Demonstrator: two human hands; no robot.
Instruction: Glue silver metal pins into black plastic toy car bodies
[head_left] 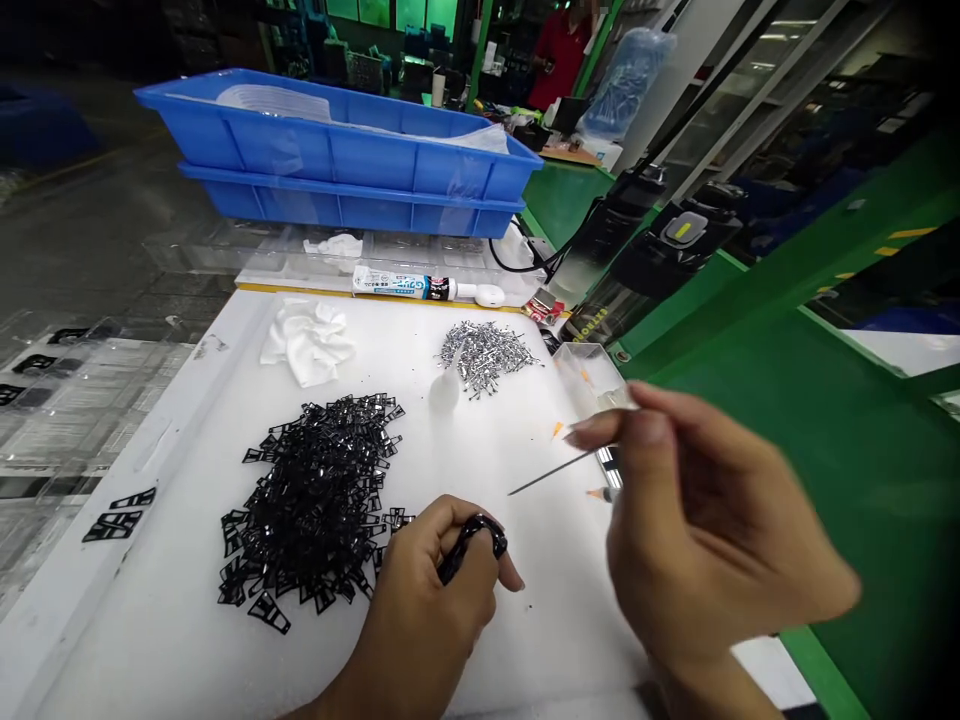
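My left hand (pixel 435 600) is closed around a curved, glossy black part (pixel 486 530), mostly hidden by the fingers. Pinched between the thumb and fingers of my right hand (pixel 697 540) is a thin, dark needle-like rod (pixel 549 474). Its tip points left and down, above and apart from my left hand. To the left lies a heap of small black trapezoid frames (pixel 322 500) on the white work surface (pixel 172 620). A pile of small silvery pins (pixel 487 358) sits farther back, with a translucent white scoop-like piece (pixel 444 393) at its near left.
Stacked blue bins (pixel 352 155) stand behind the surface, before them a glue tube (pixel 401 285). A crumpled white cloth (pixel 307 342) lies back left. At the right are a clear box (pixel 589 368), dark bottles (pixel 645 265) and a green partition (pixel 862 480). A person (pixel 559 60) is in the background.
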